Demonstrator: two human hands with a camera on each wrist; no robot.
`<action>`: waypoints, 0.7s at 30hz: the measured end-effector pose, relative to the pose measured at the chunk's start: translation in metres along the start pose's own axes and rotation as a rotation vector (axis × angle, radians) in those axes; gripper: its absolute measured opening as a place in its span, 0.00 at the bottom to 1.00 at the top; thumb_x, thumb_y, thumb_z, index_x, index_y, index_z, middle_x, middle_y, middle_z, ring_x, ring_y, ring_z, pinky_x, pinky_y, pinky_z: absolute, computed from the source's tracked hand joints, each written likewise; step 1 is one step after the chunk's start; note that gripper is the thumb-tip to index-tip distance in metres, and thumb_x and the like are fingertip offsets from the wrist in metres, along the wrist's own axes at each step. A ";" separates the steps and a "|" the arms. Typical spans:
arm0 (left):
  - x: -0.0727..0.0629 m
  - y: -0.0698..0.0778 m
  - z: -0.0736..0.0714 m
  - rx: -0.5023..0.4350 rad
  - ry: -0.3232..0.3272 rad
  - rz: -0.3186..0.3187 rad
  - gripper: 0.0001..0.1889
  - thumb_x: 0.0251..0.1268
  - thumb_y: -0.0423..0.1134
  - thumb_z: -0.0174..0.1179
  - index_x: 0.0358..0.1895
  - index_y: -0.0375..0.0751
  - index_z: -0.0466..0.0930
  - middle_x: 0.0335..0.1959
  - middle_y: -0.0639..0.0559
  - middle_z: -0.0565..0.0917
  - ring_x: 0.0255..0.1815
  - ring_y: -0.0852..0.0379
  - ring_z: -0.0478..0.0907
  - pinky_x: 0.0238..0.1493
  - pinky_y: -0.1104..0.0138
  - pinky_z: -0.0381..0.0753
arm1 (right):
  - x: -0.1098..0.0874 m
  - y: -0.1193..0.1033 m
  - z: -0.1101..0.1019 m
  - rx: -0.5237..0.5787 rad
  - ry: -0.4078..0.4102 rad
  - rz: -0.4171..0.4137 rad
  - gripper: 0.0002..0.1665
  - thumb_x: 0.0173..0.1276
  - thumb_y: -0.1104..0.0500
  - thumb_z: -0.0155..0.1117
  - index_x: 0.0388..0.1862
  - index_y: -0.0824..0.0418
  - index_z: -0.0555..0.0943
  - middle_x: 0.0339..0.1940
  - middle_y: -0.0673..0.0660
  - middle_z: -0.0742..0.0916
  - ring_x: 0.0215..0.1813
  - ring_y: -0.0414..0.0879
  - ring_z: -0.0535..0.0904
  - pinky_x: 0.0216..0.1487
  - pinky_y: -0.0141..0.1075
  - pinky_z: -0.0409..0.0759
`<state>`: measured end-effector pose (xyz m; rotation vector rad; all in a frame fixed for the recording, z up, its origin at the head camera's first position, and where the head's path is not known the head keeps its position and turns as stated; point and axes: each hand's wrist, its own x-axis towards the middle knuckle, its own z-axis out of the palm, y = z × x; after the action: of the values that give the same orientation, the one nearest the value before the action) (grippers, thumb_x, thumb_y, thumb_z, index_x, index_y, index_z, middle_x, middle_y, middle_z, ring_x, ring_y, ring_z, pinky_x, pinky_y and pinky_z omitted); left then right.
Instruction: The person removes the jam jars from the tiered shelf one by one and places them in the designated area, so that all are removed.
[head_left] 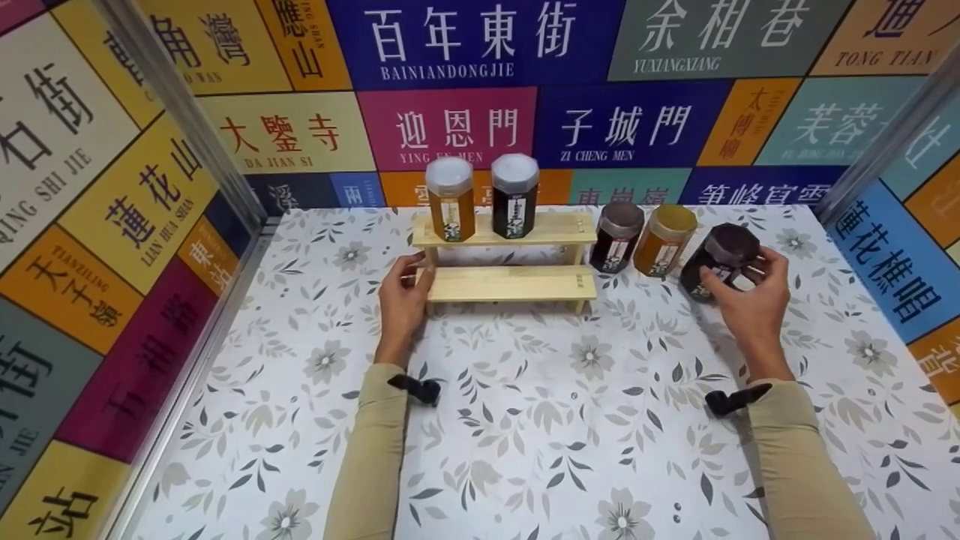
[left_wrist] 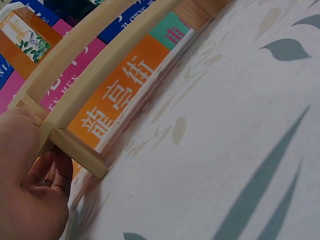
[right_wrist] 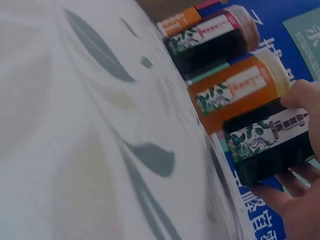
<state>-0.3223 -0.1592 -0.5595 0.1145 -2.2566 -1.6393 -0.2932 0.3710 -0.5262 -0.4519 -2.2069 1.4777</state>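
Note:
My left hand [head_left: 406, 295] grips the left end of a two-tier wooden rack [head_left: 510, 283]. In the left wrist view its fingers curl by the end of a shelf board [left_wrist: 100, 82] and a leg. On the rack's upper tier stand an amber jar [head_left: 452, 206] and a dark jar [head_left: 514, 202], both with pale lids. At the right my right hand [head_left: 752, 300] holds a dark jar [head_left: 718, 262], tilted, with thumb and fingers on opposite sides. The right wrist view shows this jar's label [right_wrist: 272, 132]; whether its base touches the table is hard to tell.
Between rack and right hand stand another dark jar [head_left: 616, 240] with a dark lid and an amber jar [head_left: 663, 244] with a yellow lid. A leaf-patterned cloth [head_left: 525, 420] covers the table. Sign-printed panels [head_left: 457, 124] rise behind and at both sides.

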 end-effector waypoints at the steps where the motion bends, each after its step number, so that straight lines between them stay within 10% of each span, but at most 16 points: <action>1: 0.000 0.000 0.000 0.002 0.000 0.000 0.14 0.78 0.47 0.67 0.61 0.51 0.87 0.58 0.49 0.88 0.51 0.50 0.82 0.54 0.59 0.80 | 0.002 0.001 -0.002 -0.002 -0.014 0.010 0.54 0.63 0.48 0.85 0.82 0.49 0.65 0.74 0.52 0.78 0.74 0.45 0.76 0.78 0.43 0.75; 21: 0.000 0.000 -0.001 -0.020 0.000 0.023 0.14 0.78 0.45 0.67 0.61 0.49 0.87 0.59 0.49 0.88 0.50 0.50 0.82 0.53 0.61 0.79 | 0.046 0.004 0.014 -0.135 -0.324 0.000 0.58 0.80 0.53 0.67 0.91 0.51 0.38 0.90 0.66 0.59 0.90 0.58 0.56 0.89 0.51 0.54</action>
<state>-0.3221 -0.1598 -0.5591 0.0839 -2.2325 -1.6501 -0.3395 0.3850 -0.5260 -0.2688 -2.5683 1.4953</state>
